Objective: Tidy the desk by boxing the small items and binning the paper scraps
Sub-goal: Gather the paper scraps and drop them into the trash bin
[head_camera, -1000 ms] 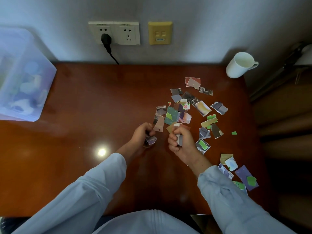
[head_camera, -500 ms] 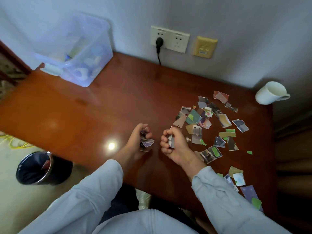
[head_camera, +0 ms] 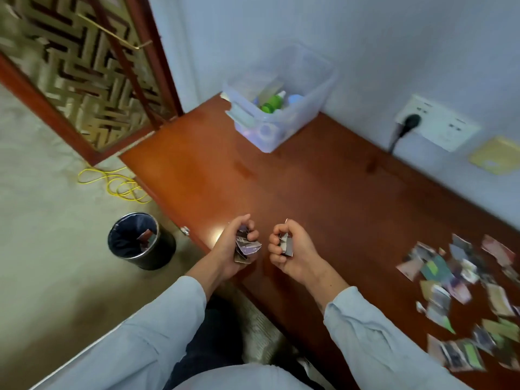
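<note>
Left hand (head_camera: 235, 244) curled round a wad of paper scraps (head_camera: 247, 247) over near desk (head_camera: 323, 192) edge, right hand (head_camera: 292, 250) fisted on a few more (head_camera: 285, 243), loose scraps (head_camera: 461, 294) blurred far right and cut off, clear box (head_camera: 281, 105) at far corner, bin (head_camera: 140, 240) on floor left.

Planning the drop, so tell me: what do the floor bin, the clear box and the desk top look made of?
Bin: likely dark metal with a shiny rim, lined with a crinkled dark plastic bag. Box: translucent, faintly frosted plastic; its contents show through the walls. Desk: reddish-brown wood or veneer under glossy varnish, judging by the light glare beside the left hand.
</note>
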`<act>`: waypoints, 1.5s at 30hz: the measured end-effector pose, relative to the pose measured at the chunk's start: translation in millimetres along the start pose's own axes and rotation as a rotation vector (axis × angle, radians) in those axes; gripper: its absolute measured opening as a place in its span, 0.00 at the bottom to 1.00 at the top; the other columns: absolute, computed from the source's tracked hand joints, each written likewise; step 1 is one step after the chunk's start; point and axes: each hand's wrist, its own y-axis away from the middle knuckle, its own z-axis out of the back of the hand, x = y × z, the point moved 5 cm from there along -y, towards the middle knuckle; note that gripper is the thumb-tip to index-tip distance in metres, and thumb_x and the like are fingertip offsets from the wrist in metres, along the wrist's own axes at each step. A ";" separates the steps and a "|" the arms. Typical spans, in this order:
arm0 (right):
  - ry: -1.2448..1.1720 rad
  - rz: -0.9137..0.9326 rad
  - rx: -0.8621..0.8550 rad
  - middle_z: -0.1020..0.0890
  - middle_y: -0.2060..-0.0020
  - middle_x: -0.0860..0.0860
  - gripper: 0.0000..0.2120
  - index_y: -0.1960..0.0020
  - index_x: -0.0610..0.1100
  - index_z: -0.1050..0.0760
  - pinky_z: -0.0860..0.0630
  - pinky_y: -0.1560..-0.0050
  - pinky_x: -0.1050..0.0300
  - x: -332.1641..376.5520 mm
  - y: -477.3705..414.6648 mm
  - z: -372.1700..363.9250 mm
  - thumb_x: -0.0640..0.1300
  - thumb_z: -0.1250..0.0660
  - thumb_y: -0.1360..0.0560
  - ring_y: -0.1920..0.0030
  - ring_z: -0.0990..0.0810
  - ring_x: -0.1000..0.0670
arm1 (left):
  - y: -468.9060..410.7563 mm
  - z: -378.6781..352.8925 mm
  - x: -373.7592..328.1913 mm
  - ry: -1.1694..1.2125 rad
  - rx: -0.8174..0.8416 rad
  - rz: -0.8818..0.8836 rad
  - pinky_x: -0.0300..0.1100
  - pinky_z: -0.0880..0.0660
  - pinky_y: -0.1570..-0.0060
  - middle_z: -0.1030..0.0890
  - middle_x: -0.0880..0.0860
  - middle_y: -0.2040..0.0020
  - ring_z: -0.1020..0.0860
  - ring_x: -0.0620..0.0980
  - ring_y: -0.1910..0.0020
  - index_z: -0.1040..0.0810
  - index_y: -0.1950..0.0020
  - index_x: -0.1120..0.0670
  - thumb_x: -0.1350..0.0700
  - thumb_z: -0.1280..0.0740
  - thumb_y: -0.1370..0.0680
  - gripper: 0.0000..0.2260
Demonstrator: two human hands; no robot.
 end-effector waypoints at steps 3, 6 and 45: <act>0.037 -0.037 0.032 0.32 0.75 0.50 0.11 0.66 0.44 0.34 0.47 0.80 0.67 -5.7 -37.0 -59.3 0.42 0.45 0.25 0.80 0.37 0.54 | -2.3 45.0 -49.4 0.043 -0.030 -0.027 0.35 0.39 0.78 0.34 0.47 0.73 0.35 0.46 0.78 0.30 0.66 0.52 0.46 0.34 0.28 0.12; 0.092 -0.088 0.056 0.32 0.75 0.50 0.10 0.66 0.44 0.34 0.47 0.79 0.66 -13.8 -78.9 -122.4 0.41 0.43 0.26 0.79 0.37 0.54 | -7.3 94.3 -99.6 0.097 -0.065 -0.064 0.36 0.39 0.77 0.34 0.47 0.73 0.35 0.46 0.78 0.30 0.65 0.52 0.45 0.35 0.28 0.12; 0.702 -0.416 -0.102 0.22 0.60 0.50 0.08 0.54 0.45 0.26 0.29 0.48 0.54 -259.4 -494.4 -370.3 0.50 0.33 0.25 0.57 0.21 0.52 | -115.5 574.6 -206.1 0.614 -0.668 0.010 0.41 0.24 0.72 0.20 0.56 0.61 0.21 0.52 0.66 0.23 0.55 0.56 0.49 0.36 0.20 0.11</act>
